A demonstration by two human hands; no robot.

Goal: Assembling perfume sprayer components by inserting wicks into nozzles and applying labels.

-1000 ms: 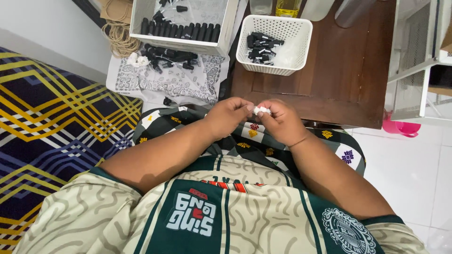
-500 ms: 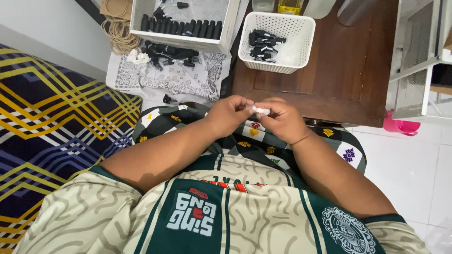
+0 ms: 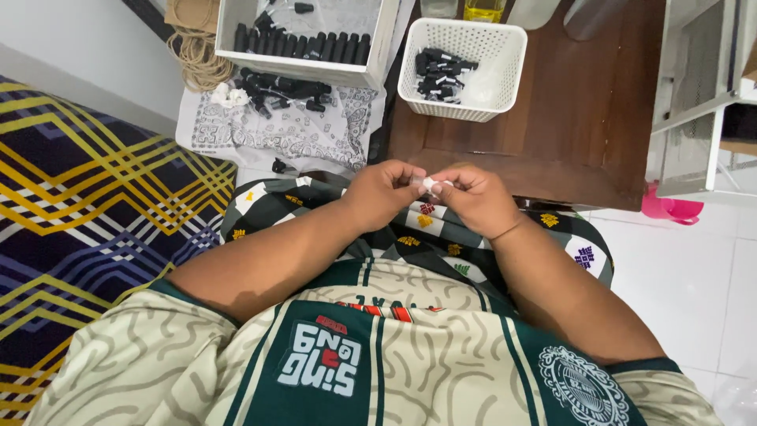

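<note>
My left hand (image 3: 384, 192) and my right hand (image 3: 473, 197) meet above my lap, fingertips pinched together around a small white piece (image 3: 430, 184). Most of that piece is hidden by the fingers, so its shape is unclear. Beyond the hands, a white perforated basket (image 3: 501, 47) on a dark wooden table (image 3: 587, 118) holds several small black capped parts (image 3: 440, 72). Further left, a white box (image 3: 307, 67) carries a row of black caps (image 3: 303, 46), and more black parts (image 3: 280, 88) lie loose on a patterned cloth (image 3: 300, 138).
A coil of twine (image 3: 193, 59) lies at the back left by the wall. A yellow and navy patterned mat (image 3: 87, 205) covers the floor to my left. A pink object (image 3: 670, 209) rests on white tiles at right, below a metal cabinet (image 3: 694, 95).
Both hands have stayed together over my lap, with the fingers shifting slightly around the small white piece. The view has tilted a little.
</note>
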